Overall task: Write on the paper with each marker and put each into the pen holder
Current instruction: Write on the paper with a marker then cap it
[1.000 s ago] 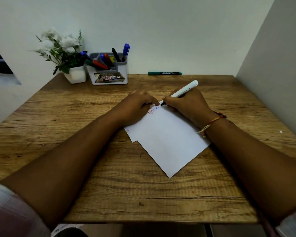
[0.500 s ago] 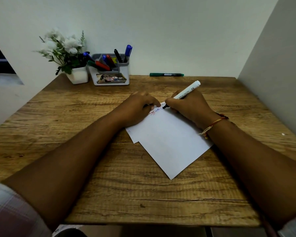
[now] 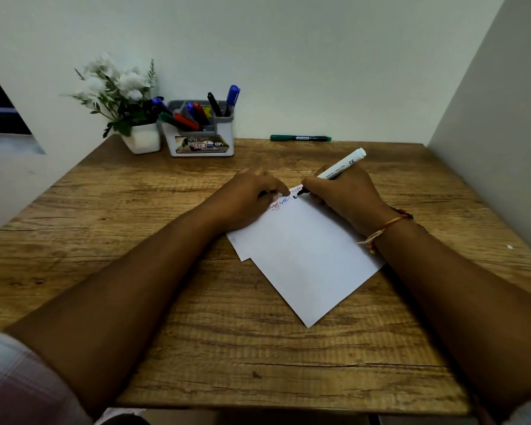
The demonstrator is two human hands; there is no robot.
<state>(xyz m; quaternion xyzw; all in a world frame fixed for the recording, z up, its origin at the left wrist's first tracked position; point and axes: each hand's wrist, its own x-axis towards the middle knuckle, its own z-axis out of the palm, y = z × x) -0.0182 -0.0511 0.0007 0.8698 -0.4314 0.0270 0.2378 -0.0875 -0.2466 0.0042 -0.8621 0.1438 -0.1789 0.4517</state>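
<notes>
A white sheet of paper [image 3: 307, 259] lies tilted on the wooden table [image 3: 135, 216], with red, blue and black scribbles along its far edge. My right hand [image 3: 347, 194] grips a white marker [image 3: 341, 168], whose black tip touches the paper near the far corner. My left hand [image 3: 249, 199] lies curled on the paper's far left corner and seems to hold something small and dark, perhaps the cap. The grey and white pen holder [image 3: 201, 139] stands at the back with several markers in it. A green marker [image 3: 301, 138] lies at the back edge.
A white pot of white flowers [image 3: 126, 102] stands left of the pen holder. Walls close the table at the back and on the right [image 3: 497, 118]. A second sheet [image 3: 238, 246] peeks out from under the top sheet's left side.
The marker tip has shifted slightly right along the paper's far edge, leaving a fresh black mark. My left hand stays put on the paper.
</notes>
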